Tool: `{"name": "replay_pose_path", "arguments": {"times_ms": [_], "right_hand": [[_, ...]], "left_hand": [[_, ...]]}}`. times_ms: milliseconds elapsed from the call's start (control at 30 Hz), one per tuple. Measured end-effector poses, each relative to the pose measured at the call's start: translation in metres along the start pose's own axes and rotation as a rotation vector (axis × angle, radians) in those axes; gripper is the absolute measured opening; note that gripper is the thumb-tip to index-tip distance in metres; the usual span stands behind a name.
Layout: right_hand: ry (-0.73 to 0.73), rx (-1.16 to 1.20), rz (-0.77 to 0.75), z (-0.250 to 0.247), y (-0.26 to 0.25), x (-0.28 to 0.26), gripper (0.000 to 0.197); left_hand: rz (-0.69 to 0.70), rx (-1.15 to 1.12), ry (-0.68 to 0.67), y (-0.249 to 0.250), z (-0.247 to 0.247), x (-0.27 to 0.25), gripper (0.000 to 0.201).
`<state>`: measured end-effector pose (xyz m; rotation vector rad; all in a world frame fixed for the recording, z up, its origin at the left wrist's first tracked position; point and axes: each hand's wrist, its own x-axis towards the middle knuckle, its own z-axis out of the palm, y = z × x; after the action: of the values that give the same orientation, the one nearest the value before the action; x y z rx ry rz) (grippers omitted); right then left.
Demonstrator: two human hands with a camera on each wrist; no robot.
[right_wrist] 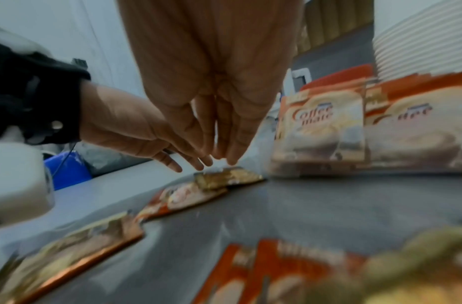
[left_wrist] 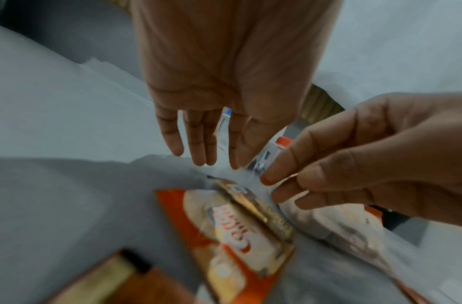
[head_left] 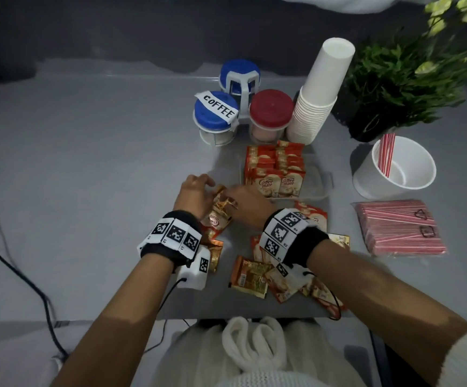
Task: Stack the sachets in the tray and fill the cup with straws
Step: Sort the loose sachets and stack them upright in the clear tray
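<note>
Two overlapping orange Coffee mate sachets lie on the grey table between my hands. My left hand hovers over their far end with straight fingers. My right hand reaches in from the right, its fingertips just above the upper sachet; neither hand holds anything. The clear tray holds upright rows of sachets. More loose sachets lie under my right wrist. A white cup holds a few red striped straws; a straw pack lies beside it.
Behind the tray stand jars with blue lids and a red lid, a tilted stack of paper cups and a potted plant. Cables run along the left. The table's front edge is close to my body.
</note>
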<state>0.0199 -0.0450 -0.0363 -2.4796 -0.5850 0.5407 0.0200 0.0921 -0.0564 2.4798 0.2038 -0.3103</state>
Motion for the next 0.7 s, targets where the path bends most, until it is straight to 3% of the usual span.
{"name": "replay_pose_path", "arguments": {"times_ms": [233,367,500,600,700], "right_hand": [[-0.01,-0.193,0.05,0.035,0.0,0.003,0.037],[0.02,-0.303,0.016,0.041,-0.005,0.006,0.033],[-0.046,-0.402,0.026,0.034,-0.009,0.008,0.031],[0.039,-0.272,0.033,0.019,-0.013,0.009,0.025],[0.194,-0.056,0.044,0.005,-0.015,0.009,0.015]], "left_hand": [[0.07,0.054,-0.057,-0.018,0.005,-0.009,0.034],[0.035,0.005,-0.096,-0.019,0.001,-0.009,0.035],[0.028,-0.007,-0.129,-0.019,-0.002,-0.01,0.036],[0.048,-0.055,-0.155,-0.015,-0.006,-0.012,0.04],[0.058,-0.085,-0.094,-0.01,-0.014,-0.011,0.032]]}}
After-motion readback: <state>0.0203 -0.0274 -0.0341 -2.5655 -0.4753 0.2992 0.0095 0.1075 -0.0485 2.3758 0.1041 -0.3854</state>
